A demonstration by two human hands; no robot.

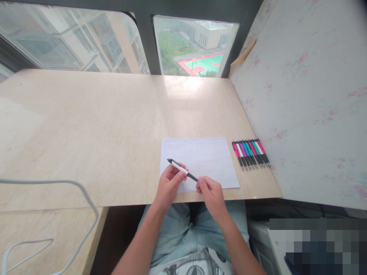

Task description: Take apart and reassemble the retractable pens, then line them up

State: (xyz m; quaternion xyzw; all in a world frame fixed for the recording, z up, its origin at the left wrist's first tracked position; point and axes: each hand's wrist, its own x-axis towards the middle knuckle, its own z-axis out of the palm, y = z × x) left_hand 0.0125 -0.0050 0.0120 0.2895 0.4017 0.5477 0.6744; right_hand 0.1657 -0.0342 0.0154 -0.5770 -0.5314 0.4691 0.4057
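Note:
A white and black click pen (183,170) is held between my two hands, tilted with its clicker end up to the left. My left hand (169,183) pinches the white barrel near its middle. The fingers of my right hand (210,191) close around the black grip end, hiding the tip. Beneath the pen lies a white sheet of paper (206,164) with rows of small handwriting along its top edge. Right of the sheet, several click pens (250,153) with pink, white, purple, blue and green barrels lie side by side in a row.
The beige marbled tabletop (100,126) runs back to a window (197,46). A wall with flowered paper (309,103) borders the right side. On the left, a grey-white cable (83,187) loops over the table and a lower surface (57,225).

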